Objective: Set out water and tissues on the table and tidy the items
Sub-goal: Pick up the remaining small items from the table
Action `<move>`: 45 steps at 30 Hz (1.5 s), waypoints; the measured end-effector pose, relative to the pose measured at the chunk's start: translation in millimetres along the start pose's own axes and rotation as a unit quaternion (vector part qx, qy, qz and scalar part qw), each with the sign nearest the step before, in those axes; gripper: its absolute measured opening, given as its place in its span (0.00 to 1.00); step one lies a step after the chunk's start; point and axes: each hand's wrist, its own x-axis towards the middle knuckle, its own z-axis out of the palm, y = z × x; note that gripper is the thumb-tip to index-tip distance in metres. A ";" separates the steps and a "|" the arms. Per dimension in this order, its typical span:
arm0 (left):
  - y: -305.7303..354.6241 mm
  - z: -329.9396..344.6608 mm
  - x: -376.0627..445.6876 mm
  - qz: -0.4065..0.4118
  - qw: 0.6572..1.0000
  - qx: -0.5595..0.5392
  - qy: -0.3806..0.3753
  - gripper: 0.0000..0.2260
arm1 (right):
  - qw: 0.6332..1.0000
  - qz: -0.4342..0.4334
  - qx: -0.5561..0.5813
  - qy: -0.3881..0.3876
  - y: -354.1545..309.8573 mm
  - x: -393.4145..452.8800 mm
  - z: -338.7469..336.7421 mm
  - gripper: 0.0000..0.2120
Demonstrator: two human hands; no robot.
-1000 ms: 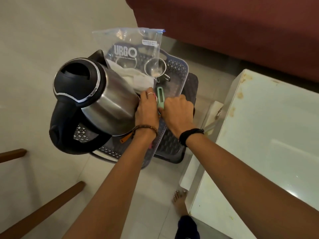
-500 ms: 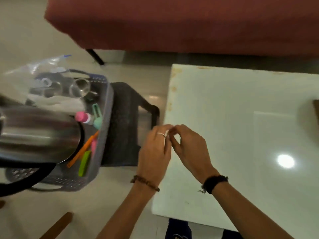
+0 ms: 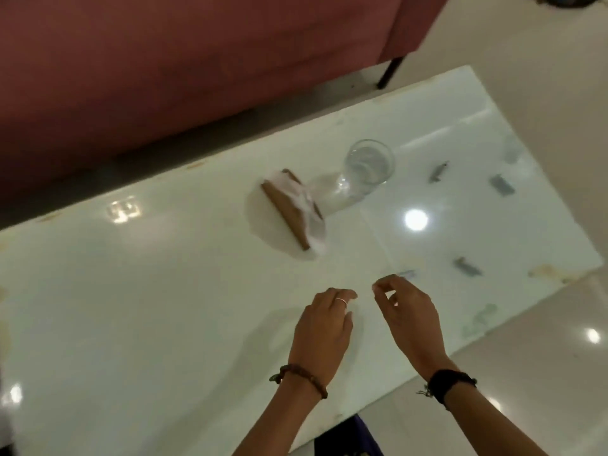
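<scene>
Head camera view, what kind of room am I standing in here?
Most likely a living room at home. A low white glossy table stands in front of a dark red sofa, with a drinking glass and a tissue holder set out on it.

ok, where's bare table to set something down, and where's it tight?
Free: the wide left stretch of the table, between the sofa-side edge and the near edge, left of the tissue holder. Crowded: the middle, where the holder and glass stand nearly touching. The left hand and right hand hover over the near edge.
</scene>
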 end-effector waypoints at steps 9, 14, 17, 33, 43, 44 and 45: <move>48.0 79.5 98.9 0.044 0.986 0.133 -0.095 0.21 | 0.993 0.096 0.048 0.048 93.0 61.9 -63.4 0.04; 56.4 104.1 122.2 0.040 0.975 0.180 -0.122 0.26 | 0.991 0.096 0.058 0.068 119.6 78.4 -71.6 0.06; 58.7 110.7 130.5 0.034 0.972 0.199 -0.118 0.26 | 0.992 0.088 0.056 0.076 128.0 83.9 -72.7 0.07; 69.3 107.4 139.5 -0.242 0.933 -0.267 0.025 0.08 | 0.996 0.082 0.043 0.015 134.0 82.2 -63.7 0.10; 17.2 -9.4 53.5 -0.340 0.706 -0.608 0.124 0.10 | 0.922 0.079 0.367 -0.101 -20.5 12.2 -18.3 0.11; 7.2 -24.7 40.3 -0.335 0.703 -0.614 0.131 0.11 | 0.916 0.071 0.376 -0.118 -38.4 4.4 -10.4 0.11; -7.5 -42.9 23.3 -0.327 0.698 -0.621 0.144 0.11 | 0.911 0.063 0.382 -0.139 -60.6 -5.8 0.7 0.11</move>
